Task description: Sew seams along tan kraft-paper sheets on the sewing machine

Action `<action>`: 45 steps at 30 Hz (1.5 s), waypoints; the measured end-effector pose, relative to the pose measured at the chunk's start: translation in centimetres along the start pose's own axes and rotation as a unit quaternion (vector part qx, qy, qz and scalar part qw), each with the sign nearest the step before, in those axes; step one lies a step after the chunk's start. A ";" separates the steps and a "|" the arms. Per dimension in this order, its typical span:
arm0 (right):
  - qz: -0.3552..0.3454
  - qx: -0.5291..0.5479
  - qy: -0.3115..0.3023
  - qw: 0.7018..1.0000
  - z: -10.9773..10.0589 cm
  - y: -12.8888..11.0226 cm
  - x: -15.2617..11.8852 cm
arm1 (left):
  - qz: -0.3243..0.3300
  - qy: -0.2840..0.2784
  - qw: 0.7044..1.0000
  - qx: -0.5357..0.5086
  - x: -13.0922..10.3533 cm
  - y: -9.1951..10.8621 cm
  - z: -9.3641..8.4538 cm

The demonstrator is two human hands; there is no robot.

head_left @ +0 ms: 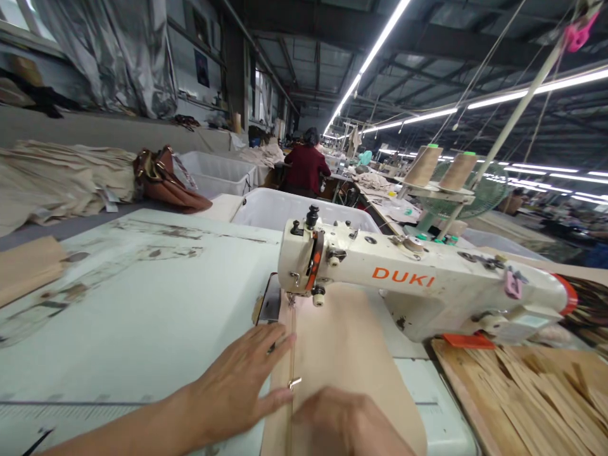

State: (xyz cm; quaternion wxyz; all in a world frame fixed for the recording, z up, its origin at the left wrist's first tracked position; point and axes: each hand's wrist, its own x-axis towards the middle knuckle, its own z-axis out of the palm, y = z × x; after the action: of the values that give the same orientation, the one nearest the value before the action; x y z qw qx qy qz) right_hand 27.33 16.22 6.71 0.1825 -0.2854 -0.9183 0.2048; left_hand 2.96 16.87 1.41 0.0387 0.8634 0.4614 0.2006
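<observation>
A beige fabric panel (351, 354) lies under the head of a white sewing machine (403, 272). A zipper (291, 342) with a metal pull (295, 382) runs lengthwise along the panel's left part, up to the presser foot. My left hand (242, 373) rests on the panel's left edge and the zipper, its fingers spread and its thumb beside the pull. Lower right of the pull, my right hand (349, 421) is over the fabric, blurred, with its fingers curled under and hidden.
Beige strips (532, 392) lie on a wooden board (456, 373) at the right. A brown bag (168, 180) and white bins (304, 206) stand beyond the pale green table (156, 304). Thread cones (422, 166) stand behind the machine. A person (306, 164) sits farther back.
</observation>
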 end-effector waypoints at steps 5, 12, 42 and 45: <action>0.064 -0.173 0.065 0.981 0.4 3.8 5.6 | -0.018 -0.009 1.000 -0.017 0.1 0.0 -0.5; 0.072 -0.284 0.078 0.953 4.6 6.0 5.8 | -0.028 -0.066 0.996 -0.048 0.8 -0.2 -1.4; 0.112 -0.208 0.045 0.971 2.1 4.9 6.2 | 0.011 -0.046 0.999 -0.019 1.8 -2.1 -1.0; 0.078 -0.143 0.052 0.985 0.8 1.9 4.0 | -0.004 -0.008 1.000 0.026 -0.1 -0.9 -0.2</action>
State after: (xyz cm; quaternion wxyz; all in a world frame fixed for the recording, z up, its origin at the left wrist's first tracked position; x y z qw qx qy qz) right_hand 24.75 19.84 5.96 0.1711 -0.3895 -0.9023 0.0694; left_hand 2.11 17.23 1.38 0.0211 0.8637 0.4697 0.1816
